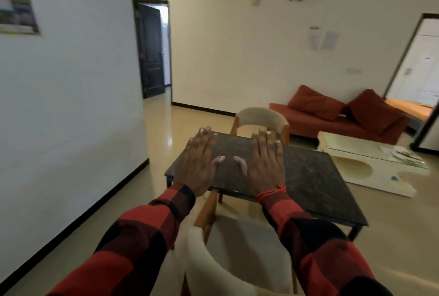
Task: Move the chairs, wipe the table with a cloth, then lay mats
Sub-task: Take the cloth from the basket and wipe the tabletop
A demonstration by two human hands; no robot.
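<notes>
A dark marble-topped table (313, 177) stands in the middle of the room. A cream-cushioned wooden chair (240, 255) is tucked at its near side, right below my arms. A second matching chair (261, 119) stands at the far side. My left hand (198, 165) and my right hand (264, 165) are held out flat in the air above the near chair, in front of the table's left part, fingers straight, palms down, holding nothing. No cloth or mats are in view.
A white wall (71, 105) runs along the left with open floor beside it. A red sofa (339, 115) with cushions lines the back right. A low cream coffee table (370, 165) with papers stands right of the dark table. A dark door (152, 51) stands open at the back.
</notes>
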